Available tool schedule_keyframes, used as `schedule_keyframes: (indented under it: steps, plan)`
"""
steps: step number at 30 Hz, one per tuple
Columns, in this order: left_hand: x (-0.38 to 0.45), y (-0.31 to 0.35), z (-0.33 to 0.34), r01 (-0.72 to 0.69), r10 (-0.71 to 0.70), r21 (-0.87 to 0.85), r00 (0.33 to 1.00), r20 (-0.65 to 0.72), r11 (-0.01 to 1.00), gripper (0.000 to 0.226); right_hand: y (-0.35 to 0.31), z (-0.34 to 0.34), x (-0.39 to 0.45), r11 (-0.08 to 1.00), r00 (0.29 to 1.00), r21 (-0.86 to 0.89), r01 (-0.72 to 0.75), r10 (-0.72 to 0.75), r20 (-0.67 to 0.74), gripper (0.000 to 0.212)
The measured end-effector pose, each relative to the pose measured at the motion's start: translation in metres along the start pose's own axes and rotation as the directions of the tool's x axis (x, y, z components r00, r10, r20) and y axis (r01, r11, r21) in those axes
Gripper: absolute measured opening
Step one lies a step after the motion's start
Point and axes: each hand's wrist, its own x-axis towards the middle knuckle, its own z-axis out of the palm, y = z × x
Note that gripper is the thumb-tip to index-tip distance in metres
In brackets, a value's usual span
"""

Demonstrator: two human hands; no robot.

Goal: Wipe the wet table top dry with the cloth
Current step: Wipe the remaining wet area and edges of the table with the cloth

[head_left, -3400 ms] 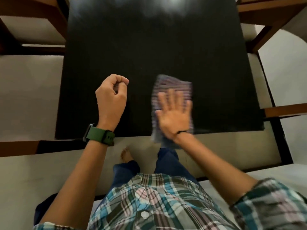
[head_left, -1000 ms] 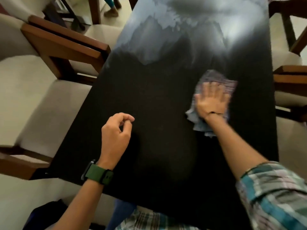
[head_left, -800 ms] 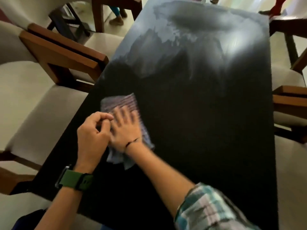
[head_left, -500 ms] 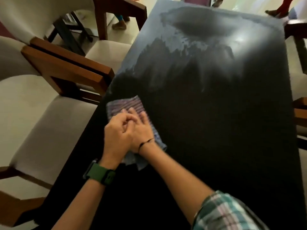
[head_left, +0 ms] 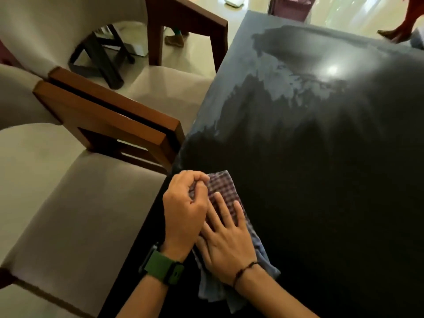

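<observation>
The black table top is dull and dark near me, while a grey wet film with streaky edges covers its far part. A checked cloth lies by the table's left edge. My right hand presses flat on it with the fingers spread. My left hand, with a green watch on the wrist, is curled into a loose fist right beside the right hand and over the cloth's left side. Whether it pinches the cloth is unclear.
A beige chair with wooden arms stands tight against the table's left edge, and another chair stands behind it. Other people's feet and a red-clad leg show on the floor beyond the table.
My right hand swept the cloth from the right side of the table across to the left edge, then drew it nearer to me. My left hand stayed curled and now lies against the right hand.
</observation>
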Motion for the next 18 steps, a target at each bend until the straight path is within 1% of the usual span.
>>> schedule_keyframes:
  steps: [2,4,6,7,9,11,13,15,18]
  plan:
    - [0.014,-0.006,0.001,0.003,-0.004,-0.021,1.000,-0.008,1.000,0.013,0.004,-0.004,0.027,0.999,0.999,-0.039,-0.033,0.032,-0.015,0.059]
    - [0.030,-0.006,0.003,0.009,-0.009,-0.044,1.000,-0.006,0.999,0.016,0.016,-0.012,0.073,0.996,0.997,-0.039,-0.079,0.080,0.009,0.063]
    - [0.048,-0.005,0.007,0.004,-0.004,-0.063,1.000,0.000,0.998,0.018,0.035,-0.015,0.131,0.987,0.985,-0.028,-0.160,0.162,0.053,0.065]
    - [0.056,-0.005,0.009,-0.006,0.005,-0.074,1.000,-0.004,0.997,0.017,0.046,-0.016,0.161,0.977,0.976,-0.031,-0.211,0.212,0.040,0.064]
    - [0.070,-0.006,0.012,-0.020,0.018,-0.089,0.999,-0.029,0.996,0.015,0.070,-0.022,0.217,0.951,0.951,-0.012,-0.309,0.309,-0.019,0.063]
    - [0.081,-0.011,0.016,-0.020,0.015,-0.105,0.998,-0.053,0.994,0.017,0.098,-0.030,0.269,0.927,0.925,0.015,-0.375,0.375,-0.068,0.062]
    - [0.089,-0.019,0.021,-0.019,0.012,-0.105,0.998,-0.065,0.994,0.021,0.130,-0.039,0.317,0.902,0.899,0.022,-0.431,0.432,-0.073,0.062]
    - [0.092,-0.026,0.025,0.001,-0.007,-0.115,0.999,-0.049,0.993,0.024,0.163,-0.052,0.354,0.867,0.865,0.053,-0.496,0.498,-0.056,0.061]
    - [0.095,-0.034,0.029,0.009,-0.010,-0.129,1.000,-0.005,0.992,0.028,0.190,-0.063,0.382,0.837,0.836,0.065,-0.544,0.547,-0.046,0.061]
